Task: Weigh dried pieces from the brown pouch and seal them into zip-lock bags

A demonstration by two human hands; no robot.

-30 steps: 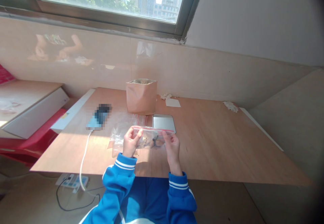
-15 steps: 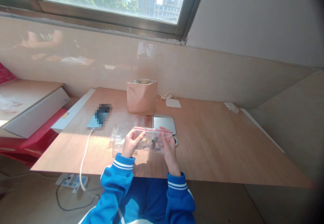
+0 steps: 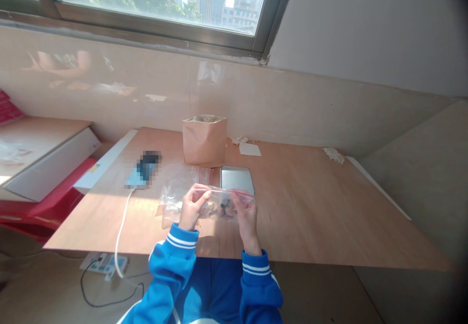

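Hands both pinch the zip bag (image 3: 219, 204) over the table's (image 3: 310, 207) near edge: left hand (image 3: 192, 208) on its 9 o'clock end, right hand (image 3: 244, 212) on its 3 o'clock end. Bag's long side runs left-right, equally close to both, scale (image 3: 237, 179) at 12.

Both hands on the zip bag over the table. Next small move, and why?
Probably run the fingertips along the red zip strip to press it shut: the left hand and right hand pinch the clear bag near its top, dark pieces inside.
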